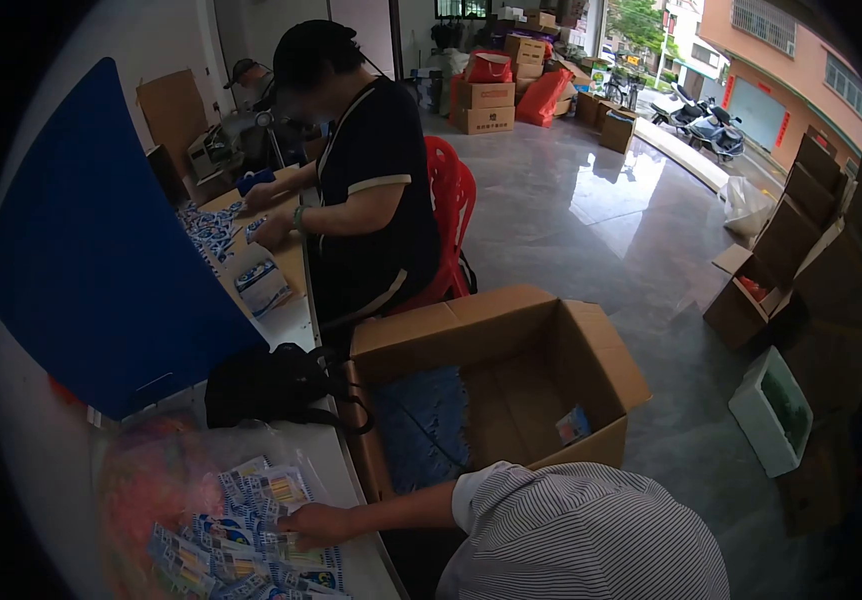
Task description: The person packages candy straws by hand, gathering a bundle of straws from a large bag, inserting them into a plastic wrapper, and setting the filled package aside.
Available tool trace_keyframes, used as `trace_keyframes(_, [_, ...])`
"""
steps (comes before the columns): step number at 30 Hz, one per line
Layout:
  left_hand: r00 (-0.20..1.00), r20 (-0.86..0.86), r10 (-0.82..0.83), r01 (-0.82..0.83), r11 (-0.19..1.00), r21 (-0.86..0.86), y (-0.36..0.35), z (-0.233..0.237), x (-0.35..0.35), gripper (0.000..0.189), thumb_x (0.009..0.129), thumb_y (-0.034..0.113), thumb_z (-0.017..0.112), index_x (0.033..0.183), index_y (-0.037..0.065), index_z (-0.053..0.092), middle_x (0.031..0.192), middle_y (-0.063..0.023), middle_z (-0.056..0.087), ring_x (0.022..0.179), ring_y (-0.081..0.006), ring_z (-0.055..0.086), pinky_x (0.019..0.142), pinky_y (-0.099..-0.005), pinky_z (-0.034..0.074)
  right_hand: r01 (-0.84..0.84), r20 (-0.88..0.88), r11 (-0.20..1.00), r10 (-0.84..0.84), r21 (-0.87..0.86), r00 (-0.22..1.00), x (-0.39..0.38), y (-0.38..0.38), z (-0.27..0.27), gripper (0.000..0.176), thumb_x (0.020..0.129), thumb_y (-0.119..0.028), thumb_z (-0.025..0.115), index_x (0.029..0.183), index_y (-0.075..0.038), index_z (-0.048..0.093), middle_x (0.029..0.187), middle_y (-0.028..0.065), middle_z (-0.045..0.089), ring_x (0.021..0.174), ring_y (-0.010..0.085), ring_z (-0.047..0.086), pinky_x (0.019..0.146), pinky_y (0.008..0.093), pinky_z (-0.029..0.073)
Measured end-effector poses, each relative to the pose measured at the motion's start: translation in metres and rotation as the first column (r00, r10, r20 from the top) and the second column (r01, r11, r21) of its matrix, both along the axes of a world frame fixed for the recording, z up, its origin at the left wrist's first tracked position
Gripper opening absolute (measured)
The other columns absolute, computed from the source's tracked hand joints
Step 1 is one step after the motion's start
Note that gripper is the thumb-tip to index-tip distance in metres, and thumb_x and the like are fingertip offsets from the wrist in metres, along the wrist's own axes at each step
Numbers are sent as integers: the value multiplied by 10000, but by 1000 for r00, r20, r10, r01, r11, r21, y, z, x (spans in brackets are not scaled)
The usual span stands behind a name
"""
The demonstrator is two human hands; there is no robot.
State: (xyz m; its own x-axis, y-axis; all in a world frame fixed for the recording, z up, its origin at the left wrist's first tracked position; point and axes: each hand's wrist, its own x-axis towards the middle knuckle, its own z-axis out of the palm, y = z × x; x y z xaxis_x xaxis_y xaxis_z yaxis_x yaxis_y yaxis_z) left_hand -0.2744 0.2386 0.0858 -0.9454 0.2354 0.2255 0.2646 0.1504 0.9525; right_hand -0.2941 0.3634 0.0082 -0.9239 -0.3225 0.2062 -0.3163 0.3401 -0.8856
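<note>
My right hand [319, 525] reaches left from a striped sleeve [581, 530] at the bottom of the view. It is down at a pile of small blue-and-white printed packets [226, 532], some with pale yellow sticks showing through. The fingers look bent and close together, touching the packets; the fingertips are hard to see, so what they hold, if anything, is hidden. Beside the pile lies a clear plastic bag [156, 485] with something pinkish-red in it. My left hand is out of view.
An open cardboard box [491, 310] with blue material stands beside the table. A black bag [271, 385] lies near a blue panel [101, 260]. A co-worker [376, 150] sits on a red chair [451, 190], handling packets. Cartons [486, 105] and a white foam box [771, 410] stand around.
</note>
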Motion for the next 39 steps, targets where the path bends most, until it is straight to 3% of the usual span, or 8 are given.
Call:
trace_keyframes(13, [1000,17,4,-2,996,-89,-33,-6,22,338,854,257,454,1026,-30,501,1039,-126,510,894,-197,497,818,-328,400,197,-266,969,-153,147,952,12,6,11,590,618,-171,644,1119,3,384,1057,172,426,1017,304,400,874,381,342])
trace_keyframes(18, [803,184,567,-501,809,-308,-137,12,197,346,859,268,445,1029,-28,500,1051,-129,506,898,-200,493,824,-333,397,326,-373,944,-286,48,883,4,8,4,536,673,-234,648,1082,29,423,1055,201,465,986,337,454,859,375,362])
trace_keyframes(20, [838,-29,546,-545,829,-125,-114,38,204,376,861,308,426,1015,-26,500,941,-137,551,904,-220,519,805,-317,400,348,-326,938,-330,-5,886,8,4,20,432,661,-149,678,1017,-14,475,948,147,506,850,296,503,722,345,418])
trace_keyframes(22, [760,-179,625,-643,763,-66,-76,84,204,499,839,448,412,1047,3,496,1076,-167,489,925,-251,488,796,-383,403,310,-305,948,-318,-76,898,12,-1,29,339,710,-78,644,1007,-32,487,877,96,509,762,176,509,618,277,429])
trace_keyframes(24, [658,-129,742,-753,647,-121,-91,88,299,495,841,444,411,1045,2,496,1072,-165,490,924,-249,489,796,-381,404,216,-341,974,-224,-61,913,17,-4,30,292,747,-71,612,1011,-38,489,924,81,519,762,145,515,614,264,433])
trace_keyframes(33, [600,45,799,-800,599,27,-102,71,332,464,852,413,404,1031,-4,500,1033,-153,506,917,-234,501,796,-365,408,-229,-289,973,216,-12,933,61,-88,48,179,768,-63,586,943,-56,550,836,48,565,673,119,526,557,246,424])
trace_keyframes(35, [600,82,796,-800,596,72,-105,67,339,457,855,406,402,1027,-6,501,1024,-150,510,915,-230,503,796,-361,409,-472,-203,871,491,135,847,73,-113,55,145,766,-84,588,909,-68,566,794,57,571,623,145,536,524,261,425])
trace_keyframes(39, [606,131,785,-794,585,165,-109,58,336,444,860,391,399,1021,-9,503,1006,-145,517,912,-224,508,796,-354,410,-586,-221,765,641,268,735,70,-161,43,108,772,-116,578,870,-70,577,725,81,567,583,194,548,505,300,430])
